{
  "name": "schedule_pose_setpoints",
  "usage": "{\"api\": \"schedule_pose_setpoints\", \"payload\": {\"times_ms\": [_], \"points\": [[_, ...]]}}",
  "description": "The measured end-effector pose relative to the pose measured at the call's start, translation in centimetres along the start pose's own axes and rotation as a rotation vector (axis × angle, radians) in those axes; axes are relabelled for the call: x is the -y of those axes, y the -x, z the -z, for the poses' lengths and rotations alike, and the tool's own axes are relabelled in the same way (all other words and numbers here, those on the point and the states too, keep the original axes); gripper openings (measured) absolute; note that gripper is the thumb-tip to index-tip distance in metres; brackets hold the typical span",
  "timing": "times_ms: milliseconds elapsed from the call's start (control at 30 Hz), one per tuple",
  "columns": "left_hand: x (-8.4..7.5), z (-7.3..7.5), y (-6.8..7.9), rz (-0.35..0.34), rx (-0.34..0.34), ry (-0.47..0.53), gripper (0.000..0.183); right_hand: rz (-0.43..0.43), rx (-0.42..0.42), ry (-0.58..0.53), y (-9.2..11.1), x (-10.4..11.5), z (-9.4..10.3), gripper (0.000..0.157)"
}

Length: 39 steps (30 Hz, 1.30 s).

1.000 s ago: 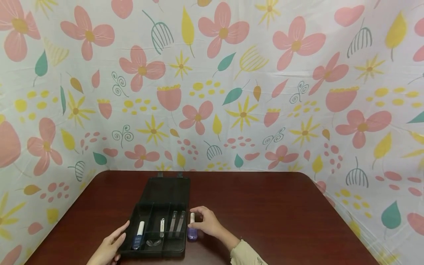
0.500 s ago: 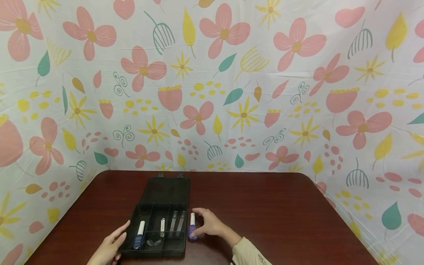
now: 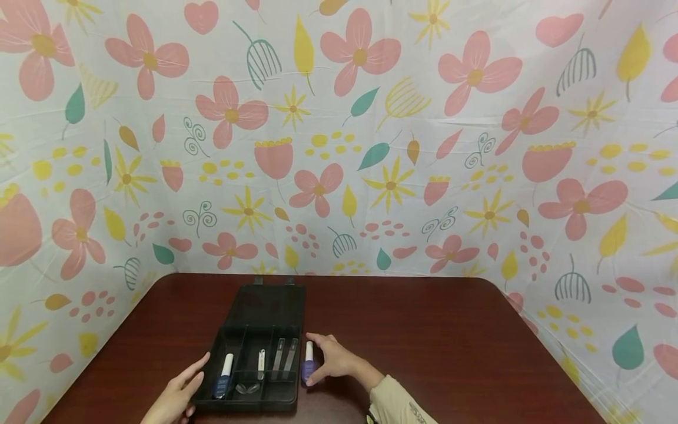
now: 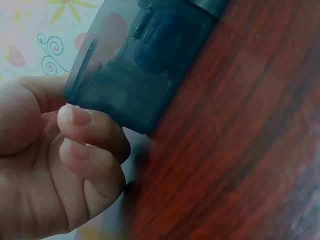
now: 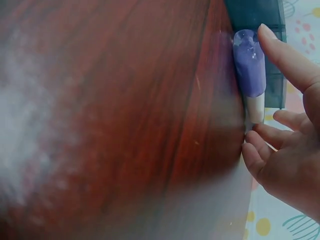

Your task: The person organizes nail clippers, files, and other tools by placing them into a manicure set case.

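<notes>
A dark translucent case (image 3: 281, 406) with compartments lies with its lid spread back on the table. My left hand (image 3: 172, 397) holds its left side near the front corner; two curled fingers (image 4: 92, 170) show beside that corner. Right of the case stands a purple nail polish bottle (image 3: 308, 371) with a white cap. My right hand (image 3: 336, 359) is around it, thumb (image 5: 287, 57) by the bottle's base and the other fingers near its cap, without a clear grip. Inside the case are a blue nail polish bottle (image 3: 222, 384), nail clippers (image 3: 261, 365) and two flat metallic strips (image 3: 290, 356).
Small clear pieces (image 3: 247, 388) lie in a front compartment. The case's lid (image 3: 267, 303) stretches toward the back of the brown table (image 3: 424, 335). A floral curtain (image 3: 339, 147) hangs behind the table and along its sides.
My right thumb has dropped from near the cap to the lower part of the purple bottle, with the hand shifting slightly right. The left hand stays on the case.
</notes>
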<state>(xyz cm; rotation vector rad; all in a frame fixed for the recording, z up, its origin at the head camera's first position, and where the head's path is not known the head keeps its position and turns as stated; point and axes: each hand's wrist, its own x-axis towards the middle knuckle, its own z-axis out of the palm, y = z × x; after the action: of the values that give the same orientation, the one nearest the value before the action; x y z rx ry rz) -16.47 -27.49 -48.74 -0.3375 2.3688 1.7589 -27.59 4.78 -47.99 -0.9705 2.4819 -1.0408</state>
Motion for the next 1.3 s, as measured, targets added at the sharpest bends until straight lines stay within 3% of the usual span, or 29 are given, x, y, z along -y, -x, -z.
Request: {"api": "schedule_pose_setpoints", "payload": {"times_ms": [267, 500, 667, 833, 1000, 1300], "points": [[-0.1, -0.2, 0.1, -0.002, -0.016, 0.005, 0.048, -0.015, 0.026, -0.052, -0.3, -0.2, 0.0, 0.091], [-0.3, -0.3, 0.1, 0.007, -0.04, -0.003, 0.047, 0.031, -0.007, -0.001, -0.4, -0.3, -0.1, 0.09], [-0.2, -0.2, 0.2, 0.007, -0.028, -0.013, 0.048, 0.045, -0.019, -0.115, -0.4, 0.0, -0.5, 0.094], [-0.2, -0.2, 0.2, -0.008, -0.033, -0.015, 0.049, 0.004, -0.032, -0.201, -0.4, 0.4, -0.9, 0.097], [-0.2, -0.3, 0.3, -0.001, -0.042, -0.015, 0.047, -0.021, -0.025, -0.286, -0.3, 0.6, -1.1, 0.09], [-0.1, -0.2, 0.3, -0.025, -0.024, -0.023, 0.05, 0.018, -0.045, -0.399, -0.3, 0.6, -1.3, 0.083]]}}
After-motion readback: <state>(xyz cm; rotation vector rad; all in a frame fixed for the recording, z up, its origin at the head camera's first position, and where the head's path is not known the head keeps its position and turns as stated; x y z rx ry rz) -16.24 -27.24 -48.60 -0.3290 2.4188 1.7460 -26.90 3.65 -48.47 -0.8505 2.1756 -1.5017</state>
